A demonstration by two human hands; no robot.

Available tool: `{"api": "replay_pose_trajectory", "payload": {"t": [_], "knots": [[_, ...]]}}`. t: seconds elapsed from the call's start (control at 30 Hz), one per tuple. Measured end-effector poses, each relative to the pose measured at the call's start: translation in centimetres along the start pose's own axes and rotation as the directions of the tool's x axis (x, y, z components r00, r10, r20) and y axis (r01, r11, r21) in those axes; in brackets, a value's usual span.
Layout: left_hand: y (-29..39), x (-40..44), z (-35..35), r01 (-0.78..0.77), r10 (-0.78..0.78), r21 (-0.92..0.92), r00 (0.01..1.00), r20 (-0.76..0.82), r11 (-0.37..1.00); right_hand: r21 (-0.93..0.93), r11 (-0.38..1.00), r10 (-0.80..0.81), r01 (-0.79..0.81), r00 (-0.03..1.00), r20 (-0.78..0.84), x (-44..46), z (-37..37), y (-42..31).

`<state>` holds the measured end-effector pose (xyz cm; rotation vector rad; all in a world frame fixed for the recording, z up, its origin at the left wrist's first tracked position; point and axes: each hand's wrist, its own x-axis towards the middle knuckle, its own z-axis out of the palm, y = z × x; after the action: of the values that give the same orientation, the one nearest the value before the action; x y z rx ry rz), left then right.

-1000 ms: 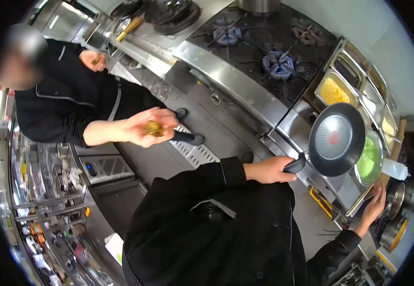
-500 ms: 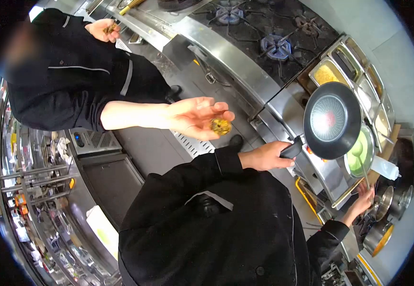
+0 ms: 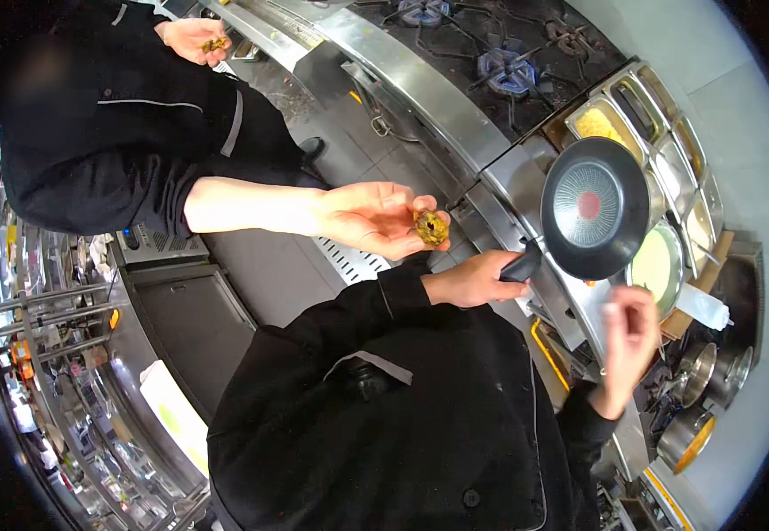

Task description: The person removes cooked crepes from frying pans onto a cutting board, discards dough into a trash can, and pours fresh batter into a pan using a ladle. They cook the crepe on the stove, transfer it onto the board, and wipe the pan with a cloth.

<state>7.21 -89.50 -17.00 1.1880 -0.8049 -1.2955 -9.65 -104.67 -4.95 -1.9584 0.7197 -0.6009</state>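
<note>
My left hand (image 3: 482, 279) is wrapped round the black handle of a frying pan (image 3: 592, 212). The pan is held up, its bare dark inside facing me. My right hand (image 3: 630, 341) hovers beside a bowl of pale green sauce (image 3: 653, 265), below the pan's rim; motion smears its fingers, and nothing shows clearly in them. To the left, a co-worker's open hand (image 3: 371, 217) reaches toward my left wrist with a browned, yellowish food piece (image 3: 431, 227) at the fingertips. The co-worker's other hand (image 3: 192, 40) carries similar food pieces (image 3: 215, 44).
Gas burners (image 3: 506, 71) are at the top. Along the right run metal food pans, one with a yellow shredded food (image 3: 599, 126). A squeeze bottle (image 3: 703, 307) lies near the bowl, with steel pots (image 3: 687, 438) farther down. A counter with a white board (image 3: 172, 416) is at lower left.
My right hand has left the spoon handle at the sauce bowl and moved up and left. The view has shifted slightly. The co-worker has turned the food piece at the fingertips.
</note>
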Motion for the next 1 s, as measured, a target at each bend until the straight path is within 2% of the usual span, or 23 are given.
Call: {"api": "replay_pose_trajectory", "payload": {"t": [0.03,0.07,0.1,0.13,0.2,0.3,0.43,0.47,0.57,0.63,0.7,0.73,0.77,0.83,0.87,0.97,1.0], "knots": [[1.0,-0.2,0.3,-0.002,0.002,-0.001,1.000,0.003,1.000,0.093,0.993,-0.084,0.069,0.983,0.165,0.2,3.0,-2.4],[2.2,-0.5,0.7,-0.155,0.149,-0.119,0.987,-0.051,0.981,0.120,0.987,-0.137,0.103,0.934,0.328,0.8,5.7,-4.4],[3.8,-0.8,1.2,-0.306,0.285,-0.227,0.951,-0.121,0.925,0.105,0.967,-0.254,0.231,0.862,0.439,2.1,8.1,-6.2],[4.5,-1.1,1.4,-0.454,0.407,-0.319,0.890,-0.205,0.832,0.112,0.961,-0.276,0.253,0.841,0.466,2.7,10.5,-7.1],[4.3,-1.2,1.3,-0.437,0.392,-0.311,0.898,-0.199,0.844,0.115,0.952,-0.302,0.282,0.816,0.494,3.5,12.9,-7.5],[3.6,-1.4,0.9,-0.364,0.321,-0.285,0.928,-0.189,0.887,0.049,0.979,-0.193,0.196,0.834,0.517,4.1,14.5,-7.1],[2.4,-1.5,0.1,-0.254,0.217,-0.253,0.962,-0.165,0.934,0.076,0.983,-0.181,0.167,0.815,0.550,5.0,14.4,-5.5],[2.0,-1.4,-0.1,-0.223,0.189,-0.244,0.970,-0.154,0.944,0.069,0.984,-0.175,0.164,0.821,0.544,4.9,14.3,-5.5],[1.2,-1.3,-0.8,-0.130,0.111,-0.200,0.988,-0.107,0.971,0.389,0.910,-0.304,0.147,0.874,0.380,4.7,13.5,-5.9],[0.7,-1.2,-1.3,-0.070,0.061,-0.167,0.996,-0.057,0.984,0.488,0.821,-0.492,0.296,0.799,0.345,4.8,11.1,-7.9],[0.5,-0.9,-1.6,-0.013,0.013,-0.128,1.000,0.004,0.992,0.707,0.597,-0.698,0.379,0.680,0.226,4.1,9.0,-10.0],[0.4,-0.8,-1.8,0.010,-0.006,-0.105,0.999,0.038,0.994,0.683,0.609,-0.693,0.402,0.689,0.212,3.9,8.0,-11.0],[0.7,-0.7,-1.8,0.007,0.001,-0.101,0.997,0.078,0.995,0.734,0.499,-0.783,0.460,0.602,0.155,3.7,7.0,-12.1],[1.4,-0.4,-1.8,0.118,-0.128,0.114,0.989,0.078,0.986,0.804,0.251,-0.923,0.538,0.382,0.033,3.8,5.4,-13.8],[1.6,0.2,-1.6,0.104,-0.117,0.125,0.987,0.106,0.987,0.785,0.258,-0.924,0.563,0.380,0.032,4.0,5.0,-14.4],[1.6,-0.3,-1.4,0.061,-0.076,0.136,0.991,0.106,0.989,0.640,0.140,-0.953,0.756,0.278,-0.120,4.3,5.1,-15.3],[1.3,-0.9,-1.2,0.084,-0.098,0.126,0.989,0.108,0.988,0.644,0.156,-0.946,0.749,0.302,-0.122,4.1,5.0,-15.0]]}}
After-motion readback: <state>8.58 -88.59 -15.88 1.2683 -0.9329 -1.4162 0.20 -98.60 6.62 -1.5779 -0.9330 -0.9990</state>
